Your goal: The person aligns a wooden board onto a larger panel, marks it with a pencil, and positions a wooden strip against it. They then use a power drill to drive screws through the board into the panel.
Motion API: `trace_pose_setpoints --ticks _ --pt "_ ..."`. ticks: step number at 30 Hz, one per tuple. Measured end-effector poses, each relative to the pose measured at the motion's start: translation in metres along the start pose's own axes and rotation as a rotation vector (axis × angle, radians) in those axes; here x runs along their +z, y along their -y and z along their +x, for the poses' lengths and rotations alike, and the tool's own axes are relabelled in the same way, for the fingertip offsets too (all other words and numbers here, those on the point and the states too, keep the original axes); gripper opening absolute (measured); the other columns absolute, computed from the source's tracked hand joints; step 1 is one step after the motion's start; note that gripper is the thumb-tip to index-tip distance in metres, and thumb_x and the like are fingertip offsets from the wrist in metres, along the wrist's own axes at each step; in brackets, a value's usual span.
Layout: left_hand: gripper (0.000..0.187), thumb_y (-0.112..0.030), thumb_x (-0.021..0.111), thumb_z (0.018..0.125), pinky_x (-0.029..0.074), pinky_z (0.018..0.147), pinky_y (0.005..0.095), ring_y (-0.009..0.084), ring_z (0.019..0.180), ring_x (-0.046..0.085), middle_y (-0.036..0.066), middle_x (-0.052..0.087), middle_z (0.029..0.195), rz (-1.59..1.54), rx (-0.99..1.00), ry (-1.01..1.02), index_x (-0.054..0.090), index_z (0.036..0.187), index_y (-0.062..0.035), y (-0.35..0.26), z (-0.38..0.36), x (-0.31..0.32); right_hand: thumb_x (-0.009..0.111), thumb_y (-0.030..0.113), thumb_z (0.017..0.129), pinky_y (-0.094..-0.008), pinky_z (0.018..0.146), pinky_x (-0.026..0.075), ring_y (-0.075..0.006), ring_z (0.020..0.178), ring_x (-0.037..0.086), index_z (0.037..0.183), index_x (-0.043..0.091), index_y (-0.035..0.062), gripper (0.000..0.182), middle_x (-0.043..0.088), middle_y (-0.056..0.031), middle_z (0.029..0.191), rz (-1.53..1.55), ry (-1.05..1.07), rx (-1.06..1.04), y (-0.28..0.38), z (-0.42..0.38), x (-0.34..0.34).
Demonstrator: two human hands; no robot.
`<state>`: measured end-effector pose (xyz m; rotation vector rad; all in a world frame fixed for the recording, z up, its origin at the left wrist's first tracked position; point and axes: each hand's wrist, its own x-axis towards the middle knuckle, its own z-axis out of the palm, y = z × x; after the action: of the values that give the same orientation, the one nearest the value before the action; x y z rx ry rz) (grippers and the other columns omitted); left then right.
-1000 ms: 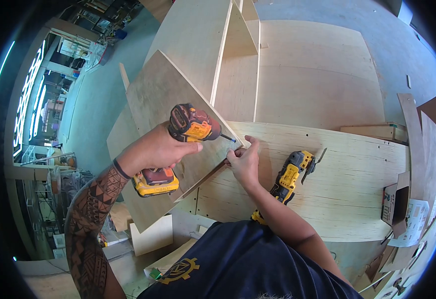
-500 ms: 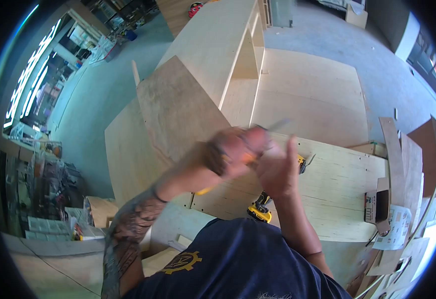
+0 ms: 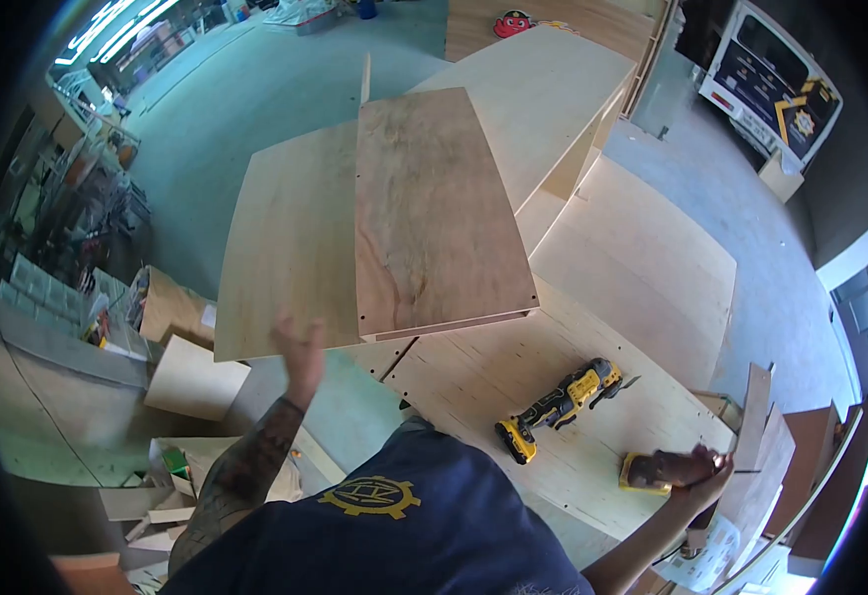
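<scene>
Over the near edge of a pale plywood panel, my left hand is held with fingers spread and nothing in it. My right hand is at the right end of the workbench, wrapped around a dark cordless power tool with a yellow base. Its exact kind is hard to make out. Between my hands lies a yellow-and-black oscillating multi-tool on the bench. A darker plywood box piece rests across the bench's far edge and the pale panel.
A long plywood cabinet stretches away behind the bench, with another plywood sheet beside it. Board offcuts lean at the right. A cardboard piece and wood scraps lie at the left. A van stands far right.
My hands, together before, have parted: the left moved down-left and opened; the right moved right and down, with the power tool now in it. My view has turned.
</scene>
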<state>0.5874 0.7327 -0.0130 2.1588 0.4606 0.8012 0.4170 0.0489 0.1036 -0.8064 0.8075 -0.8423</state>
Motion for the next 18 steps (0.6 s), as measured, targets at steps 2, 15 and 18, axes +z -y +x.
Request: trace_pose_setpoints --ticks 2,15,18 --pt "0.077 -0.037 0.073 0.096 0.049 0.097 0.0436 0.0297 0.113 0.058 0.014 0.055 0.129 0.032 -0.663 -0.242 0.036 0.152 -0.0003 0.062 -0.003 -0.035 0.063 0.034 0.1 -0.0406 0.08 0.06 -0.0229 0.075 0.068 0.08 0.055 0.0113 0.032 0.063 -0.0038 0.075 0.031 -0.049 -0.064 0.009 0.008 -0.019" --pt "0.041 -0.031 0.059 0.103 0.052 0.089 0.0407 0.028 0.111 0.061 0.016 0.062 0.124 -0.833 -0.762 0.222 0.054 0.133 -0.0024 0.156 0.019 0.018 0.061 0.045 0.104 -0.0443 0.098 0.059 -0.0255 0.096 0.071 0.11 0.065 0.0046 0.041 0.071 -0.0091 0.1 0.093 0.101 0.004 0.001 0.053 -0.098" --pt "0.043 -0.017 0.053 0.105 0.049 0.1 0.0489 0.0401 0.118 0.06 0.025 0.061 0.134 0.303 0.382 0.418 0.05 0.142 0.0054 0.211 0.048 -0.05 0.06 0.049 0.103 -0.0455 0.098 0.059 -0.0274 0.101 0.07 0.124 0.064 0.0032 0.051 0.071 -0.0107 0.11 0.028 0.167 0.066 0.011 0.035 -0.096"
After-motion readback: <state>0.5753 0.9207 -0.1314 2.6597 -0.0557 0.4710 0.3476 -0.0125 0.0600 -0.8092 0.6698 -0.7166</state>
